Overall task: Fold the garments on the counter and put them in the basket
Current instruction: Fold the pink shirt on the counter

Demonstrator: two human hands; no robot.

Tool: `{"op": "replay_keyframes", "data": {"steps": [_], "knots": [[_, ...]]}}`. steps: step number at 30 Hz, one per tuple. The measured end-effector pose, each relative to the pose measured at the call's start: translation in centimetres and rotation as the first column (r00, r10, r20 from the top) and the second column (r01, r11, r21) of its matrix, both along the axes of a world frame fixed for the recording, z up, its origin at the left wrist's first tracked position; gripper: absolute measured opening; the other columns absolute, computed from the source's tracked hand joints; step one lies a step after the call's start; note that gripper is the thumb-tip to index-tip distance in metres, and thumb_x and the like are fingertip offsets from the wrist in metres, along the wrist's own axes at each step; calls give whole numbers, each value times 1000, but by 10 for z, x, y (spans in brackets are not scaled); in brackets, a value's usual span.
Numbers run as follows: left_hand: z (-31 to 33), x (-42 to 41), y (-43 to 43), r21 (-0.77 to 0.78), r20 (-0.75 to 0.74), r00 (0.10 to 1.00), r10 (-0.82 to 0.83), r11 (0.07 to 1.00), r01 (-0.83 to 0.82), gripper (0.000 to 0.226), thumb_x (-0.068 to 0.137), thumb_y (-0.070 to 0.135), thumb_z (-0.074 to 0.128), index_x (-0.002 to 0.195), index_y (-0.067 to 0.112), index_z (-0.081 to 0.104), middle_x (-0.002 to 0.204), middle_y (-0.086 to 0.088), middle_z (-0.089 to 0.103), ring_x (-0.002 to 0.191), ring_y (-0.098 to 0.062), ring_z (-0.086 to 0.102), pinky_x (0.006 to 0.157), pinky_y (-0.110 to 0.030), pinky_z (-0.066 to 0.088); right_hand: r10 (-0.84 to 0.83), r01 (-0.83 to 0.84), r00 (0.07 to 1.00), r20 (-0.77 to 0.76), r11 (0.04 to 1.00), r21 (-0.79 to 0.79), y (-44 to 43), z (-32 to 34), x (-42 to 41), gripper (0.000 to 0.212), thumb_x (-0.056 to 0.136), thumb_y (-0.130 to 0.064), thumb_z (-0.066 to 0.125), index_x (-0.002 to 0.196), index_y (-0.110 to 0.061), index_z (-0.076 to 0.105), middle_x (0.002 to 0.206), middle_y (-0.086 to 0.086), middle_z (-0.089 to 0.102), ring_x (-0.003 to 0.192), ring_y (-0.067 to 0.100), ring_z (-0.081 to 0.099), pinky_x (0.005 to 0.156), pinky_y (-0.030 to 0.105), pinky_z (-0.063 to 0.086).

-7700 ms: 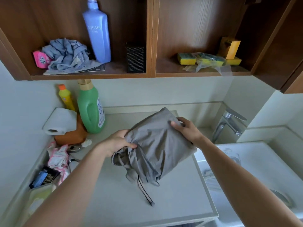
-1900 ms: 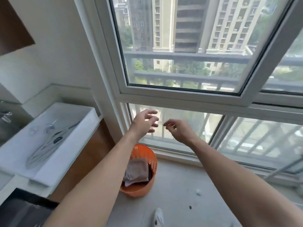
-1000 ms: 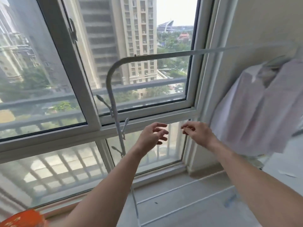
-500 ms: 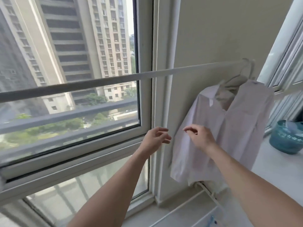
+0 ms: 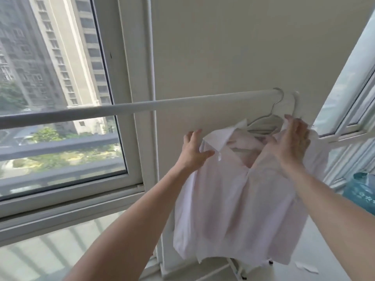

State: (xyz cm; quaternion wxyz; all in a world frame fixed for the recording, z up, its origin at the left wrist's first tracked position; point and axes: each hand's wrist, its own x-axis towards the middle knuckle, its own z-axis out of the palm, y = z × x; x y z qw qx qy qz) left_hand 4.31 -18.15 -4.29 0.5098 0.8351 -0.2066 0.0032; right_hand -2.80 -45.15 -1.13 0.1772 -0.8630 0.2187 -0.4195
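Observation:
A pale pink collared shirt (image 5: 233,199) hangs on a thin white wire hanger (image 5: 278,102) hooked over a white rail (image 5: 142,107), in front of a cream wall. My left hand (image 5: 192,153) holds the shirt's left shoulder, thumb across the front and fingers up behind the edge. My right hand (image 5: 290,142) covers the right shoulder and collar, fingers curved over the fabric at the hanger's arm. The basket and the counter are out of view.
A large window (image 5: 60,98) fills the left, its white frame just behind the rail. Another open window sash (image 5: 349,110) stands at the right. A teal patterned container (image 5: 363,191) sits on the sill at the right edge. The rack's lower bars (image 5: 235,264) show beneath the shirt.
I have turned from the counter and the orange basket to the drying rack. Both hands, empty half a second ago, have risen and taken hold of the hanging shirt's shoulders.

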Motion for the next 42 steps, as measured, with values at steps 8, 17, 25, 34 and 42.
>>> {"op": "replay_keyframes", "data": {"steps": [8,17,25,34,42], "knots": [[10,12,-64,106,75,978,197,973,-204,40,84,17,72,122,24,64,115,-3,49,107,-25,56,90,-25,43,269,-255,962,37,942,-218,-66,10,36,21,86,-22,70,103,-10,66,100,11,66,92,41,56,76,43,43],[28,-18,-40,84,103,984,145,984,-154,39,76,44,79,109,32,61,94,10,68,89,-15,64,74,-29,52,431,-387,874,226,896,-217,-43,11,40,17,86,-22,71,100,-15,65,96,3,66,88,32,65,66,37,44],[45,-68,24,58,265,900,347,926,-374,17,81,26,66,98,29,67,79,6,67,79,-20,62,68,-30,48,589,-502,742,319,804,-319,40,36,13,18,85,-29,73,90,-12,70,85,6,65,75,32,66,63,40,50],[35,-181,207,-15,297,819,492,860,-511,22,81,38,68,80,17,64,63,6,58,62,-20,55,57,-34,38,734,-651,656,176,669,-358,218,56,-61,30,74,-38,85,89,-14,74,118,7,52,82,14,54,68,32,52],[22,-333,388,-22,146,788,598,799,-601,13,74,34,56,82,26,63,65,11,55,55,-4,47,56,-27,38,877,-745,480,14,416,-522,416,41,-130,33,73,-42,83,85,-13,74,92,4,71,97,30,57,88,42,39]]}}
